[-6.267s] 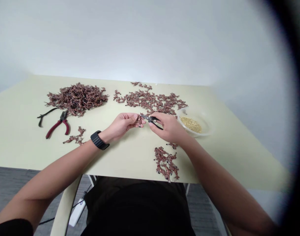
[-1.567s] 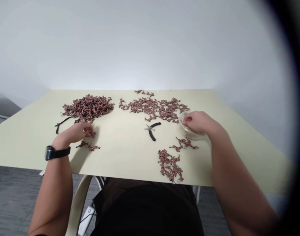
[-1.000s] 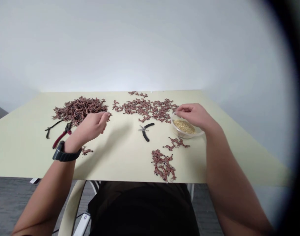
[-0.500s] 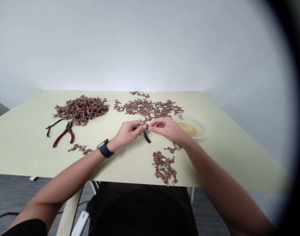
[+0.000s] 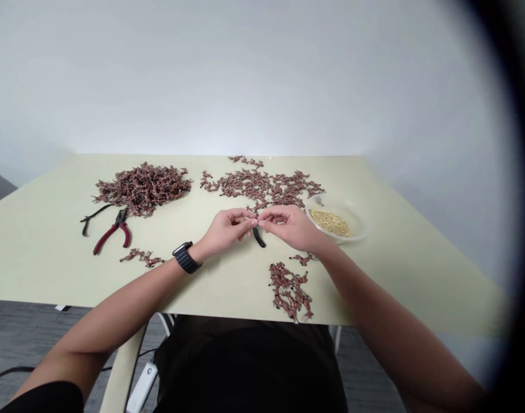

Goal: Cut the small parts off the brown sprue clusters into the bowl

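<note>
My left hand (image 5: 230,231) and my right hand (image 5: 290,226) meet fingertip to fingertip over the middle of the table. Both are closed in a pinch; whatever lies between the fingertips is too small and too covered to name. Below them a black curved tool handle (image 5: 259,237) shows, its other end hidden by the fingers. Just beyond the hands spreads a loose layer of small brown animal figures (image 5: 262,186). Beside my right hand stands a clear round bowl (image 5: 360,229) with small gold-coloured pieces (image 5: 330,222) in it.
A heaped pile of brown figures (image 5: 144,186) lies at the left. Before it are red-handled pliers (image 5: 111,232) and a black tool (image 5: 92,219). Some figures (image 5: 140,257) lie near my left wrist, and a cluster of figures (image 5: 290,291) sits by the front edge.
The fingertips of both hands have drawn slightly closer together. The view has shifted a little; the tools and piles look otherwise the same.
</note>
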A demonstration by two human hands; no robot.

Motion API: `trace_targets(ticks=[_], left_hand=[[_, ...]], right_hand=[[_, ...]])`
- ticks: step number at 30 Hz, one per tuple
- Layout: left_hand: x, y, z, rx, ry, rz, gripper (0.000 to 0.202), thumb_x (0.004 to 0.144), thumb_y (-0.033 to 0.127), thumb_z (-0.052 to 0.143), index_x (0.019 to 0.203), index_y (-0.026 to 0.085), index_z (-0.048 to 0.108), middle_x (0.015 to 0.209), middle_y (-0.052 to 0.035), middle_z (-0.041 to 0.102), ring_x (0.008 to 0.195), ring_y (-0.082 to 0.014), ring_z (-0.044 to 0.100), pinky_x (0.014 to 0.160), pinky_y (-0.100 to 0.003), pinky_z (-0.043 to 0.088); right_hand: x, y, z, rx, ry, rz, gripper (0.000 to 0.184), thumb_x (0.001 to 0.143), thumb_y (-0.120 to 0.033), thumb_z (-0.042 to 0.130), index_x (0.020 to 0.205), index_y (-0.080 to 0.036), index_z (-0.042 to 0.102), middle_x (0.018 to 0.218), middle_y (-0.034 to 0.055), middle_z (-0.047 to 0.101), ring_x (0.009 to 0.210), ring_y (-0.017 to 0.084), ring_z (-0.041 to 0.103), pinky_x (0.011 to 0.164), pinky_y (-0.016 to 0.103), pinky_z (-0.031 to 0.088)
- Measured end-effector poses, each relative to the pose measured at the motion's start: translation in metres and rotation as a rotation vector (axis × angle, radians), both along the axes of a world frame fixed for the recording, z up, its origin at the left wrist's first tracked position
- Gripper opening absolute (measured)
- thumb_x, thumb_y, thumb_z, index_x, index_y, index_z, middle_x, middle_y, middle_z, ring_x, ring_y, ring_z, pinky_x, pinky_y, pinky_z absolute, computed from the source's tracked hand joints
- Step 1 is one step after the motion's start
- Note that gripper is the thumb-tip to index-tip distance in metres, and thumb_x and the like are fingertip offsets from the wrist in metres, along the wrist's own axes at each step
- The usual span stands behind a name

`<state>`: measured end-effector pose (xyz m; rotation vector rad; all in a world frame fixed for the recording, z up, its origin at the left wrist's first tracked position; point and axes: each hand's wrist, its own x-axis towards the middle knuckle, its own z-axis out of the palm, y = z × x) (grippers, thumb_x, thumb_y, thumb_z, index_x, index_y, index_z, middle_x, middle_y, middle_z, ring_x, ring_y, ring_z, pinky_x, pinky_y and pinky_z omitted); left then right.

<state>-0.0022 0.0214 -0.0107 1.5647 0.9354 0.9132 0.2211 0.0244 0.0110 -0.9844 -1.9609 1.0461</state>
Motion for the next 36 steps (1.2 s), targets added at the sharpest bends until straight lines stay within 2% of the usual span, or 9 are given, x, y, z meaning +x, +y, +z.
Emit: trace_targets(ticks=[7, 13, 16, 19, 22, 25, 32, 36], left_hand=[[0.001, 0.000, 0.000, -0.088, -0.057, -0.059, 0.043, 0.087, 0.052, 0.082, 0.104, 0.014, 0.073, 0.070, -0.0023, 0.066, 0.058, -0.0091, 0.051, 0.056, -0.023, 0.038], [0.003, 0.000, -0.004, -0.130, -0.106, -0.086, 0.043, 0.084, 0.049, 0.085, 0.104, 0.013, 0.072, 0.073, -0.0033, 0.069, 0.056, -0.0084, 0.051, 0.056, -0.023, 0.040], [0.004, 0.000, -0.008, -0.169, -0.150, -0.069, 0.046, 0.082, 0.048, 0.087, 0.107, 0.014, 0.070, 0.072, -0.0022, 0.070, 0.053, -0.0078, 0.051, 0.053, -0.023, 0.039], [0.003, 0.001, -0.011, -0.237, -0.198, -0.070, 0.047, 0.081, 0.046, 0.089, 0.108, 0.014, 0.068, 0.075, -0.0028, 0.073, 0.050, -0.0075, 0.054, 0.052, -0.022, 0.039], [0.003, 0.000, -0.012, -0.290, -0.230, -0.080, 0.045, 0.082, 0.044, 0.088, 0.108, 0.013, 0.069, 0.079, -0.0033, 0.073, 0.052, -0.0067, 0.057, 0.052, -0.020, 0.038], [0.003, -0.001, -0.011, -0.323, -0.271, -0.088, 0.041, 0.085, 0.042, 0.086, 0.107, 0.011, 0.070, 0.081, -0.0029, 0.072, 0.055, -0.0058, 0.058, 0.053, -0.018, 0.039], [0.004, -0.004, -0.008, -0.351, -0.362, -0.130, 0.036, 0.091, 0.044, 0.080, 0.108, 0.014, 0.069, 0.087, -0.0033, 0.072, 0.060, -0.0068, 0.060, 0.061, -0.020, 0.047], [0.003, -0.004, -0.008, -0.343, -0.369, -0.137, 0.035, 0.095, 0.046, 0.076, 0.110, 0.014, 0.073, 0.091, -0.0035, 0.072, 0.059, -0.0050, 0.057, 0.060, -0.019, 0.045]], right_hand=[[0.000, 0.000, -0.002, 0.015, 0.003, 0.011, 0.015, 0.091, -0.036, 0.073, 0.090, -0.023, 0.079, 0.087, 0.0029, 0.075, 0.082, 0.019, 0.065, 0.076, 0.033, 0.050], [-0.005, -0.007, -0.004, 0.038, -0.010, -0.062, 0.012, 0.087, -0.034, 0.076, 0.090, -0.023, 0.080, 0.082, 0.0030, 0.073, 0.071, 0.018, 0.060, 0.064, 0.031, 0.047], [-0.008, -0.010, -0.003, 0.110, 0.011, -0.088, 0.010, 0.088, -0.028, 0.075, 0.094, -0.024, 0.081, 0.086, 0.0034, 0.076, 0.071, 0.017, 0.060, 0.064, 0.031, 0.046], [-0.010, -0.012, -0.001, 0.227, 0.055, -0.088, 0.010, 0.090, -0.025, 0.072, 0.088, -0.024, 0.081, 0.087, 0.0040, 0.076, 0.075, 0.018, 0.063, 0.065, 0.032, 0.046], [-0.011, -0.013, -0.002, 0.336, 0.104, -0.087, 0.010, 0.090, -0.021, 0.072, 0.086, -0.023, 0.080, 0.084, 0.0035, 0.074, 0.073, 0.017, 0.061, 0.064, 0.032, 0.046], [-0.011, -0.013, -0.003, 0.383, 0.085, -0.099, 0.008, 0.089, -0.018, 0.072, 0.088, -0.023, 0.079, 0.084, 0.0027, 0.073, 0.068, 0.015, 0.057, 0.060, 0.031, 0.043], [-0.006, -0.004, -0.007, 0.348, 0.099, -0.250, 0.005, 0.090, -0.025, 0.075, 0.089, -0.024, 0.080, 0.089, 0.0044, 0.075, 0.074, 0.018, 0.063, 0.057, 0.031, 0.043], [-0.003, 0.001, -0.009, 0.360, 0.112, -0.251, 0.008, 0.091, -0.029, 0.076, 0.090, -0.025, 0.083, 0.088, 0.0047, 0.077, 0.075, 0.019, 0.065, 0.059, 0.032, 0.045]])
